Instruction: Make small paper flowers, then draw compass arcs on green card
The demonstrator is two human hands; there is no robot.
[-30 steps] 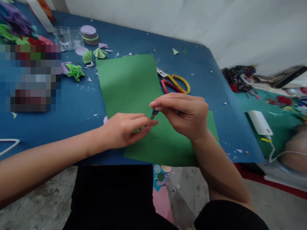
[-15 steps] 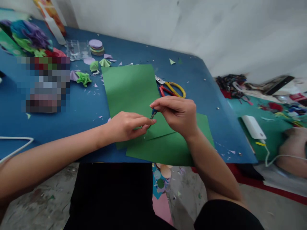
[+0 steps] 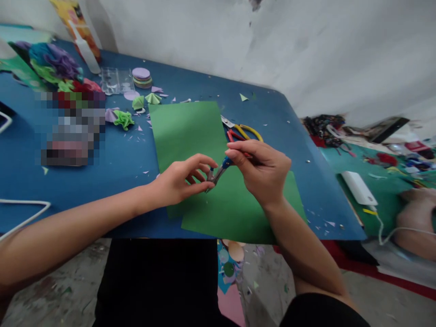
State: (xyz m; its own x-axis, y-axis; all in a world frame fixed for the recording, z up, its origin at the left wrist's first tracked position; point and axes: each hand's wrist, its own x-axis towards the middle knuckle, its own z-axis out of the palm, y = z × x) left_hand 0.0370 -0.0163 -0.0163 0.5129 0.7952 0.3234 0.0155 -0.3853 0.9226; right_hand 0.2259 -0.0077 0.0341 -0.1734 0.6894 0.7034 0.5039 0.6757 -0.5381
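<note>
The compass-like tool [image 3: 221, 170] sits between the two hands, above the green sheets [image 3: 187, 129] near the front of the worktop [image 3: 122, 181]. More of its metal legs shows than half a second ago, when the left fingertips covered most of the lower end; the left fingers are now more spread. The right hand [image 3: 264, 170] pinches the blue upper part between thumb and fingers, its wrist bent over the paper. The left hand [image 3: 182, 179] reaches in from the side, thumb and curled fingers about the lower end; whether its grip is closed on it I cannot tell. The tool slants, blue end up toward the right hand. Scissors [image 3: 230, 123] lie just beyond, beside the paper.
</note>
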